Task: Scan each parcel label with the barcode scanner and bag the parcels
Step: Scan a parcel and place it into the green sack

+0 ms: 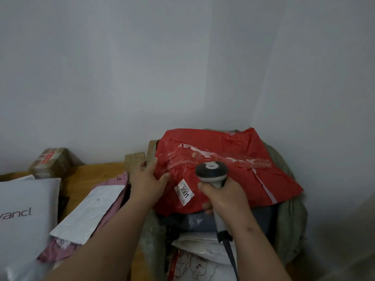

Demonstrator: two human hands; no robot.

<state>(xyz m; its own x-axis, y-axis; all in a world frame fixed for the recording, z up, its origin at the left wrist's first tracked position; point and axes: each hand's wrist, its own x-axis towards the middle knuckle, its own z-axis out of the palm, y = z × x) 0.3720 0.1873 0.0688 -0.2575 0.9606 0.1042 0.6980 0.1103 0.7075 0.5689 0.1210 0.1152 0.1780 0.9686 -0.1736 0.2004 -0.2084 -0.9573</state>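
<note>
Now | left hand (149, 177) grips red parcel (223, 159) | right hand (223, 197) grips scanner (212, 172) | white mailers (89, 211) beside

Left hand (146, 180) gripping red parcel (221, 171), right hand (224, 196) holding barcode scanner (212, 173)

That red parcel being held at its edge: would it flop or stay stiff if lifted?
The red parcel would probably flop: its plastic skin is creased and wrinkled. Its glossy, taped surface may be slippery, and the left hand pinches its edge. It likely won't roll, since it lies flat and wide on the sack.
</note>
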